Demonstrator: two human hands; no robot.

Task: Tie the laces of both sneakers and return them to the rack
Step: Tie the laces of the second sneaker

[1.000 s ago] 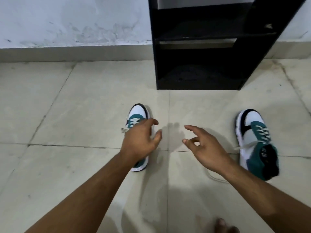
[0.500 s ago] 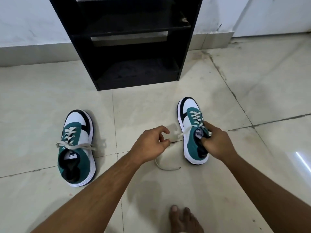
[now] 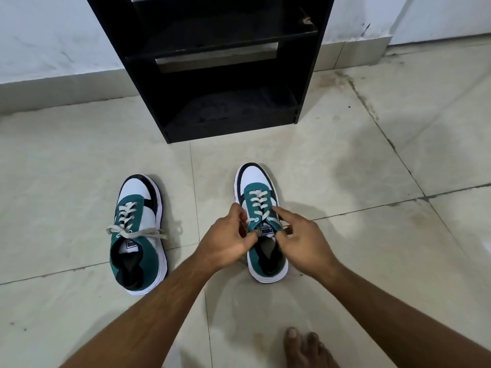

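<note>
Both hands pinch the laces of the right sneaker on the floor.

Your left hand point(image 3: 225, 241) and right hand point(image 3: 301, 239) each pinch soft grey laces point(image 3: 259, 203) of the teal-and-white sneaker point(image 3: 261, 208); hold near the ends, they slip. Its twin point(image 3: 138, 232) lies untied beside, black wooden rack point(image 3: 212, 67) beyond.

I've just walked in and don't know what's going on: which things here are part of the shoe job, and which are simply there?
Part of the job:
- right sneaker, both hands at its laces
- left sneaker, laces loose across the top
- black rack, shelves bare
- left hand, right hand

Simply there:
- tiled floor
- white wall
- bare foot
</note>
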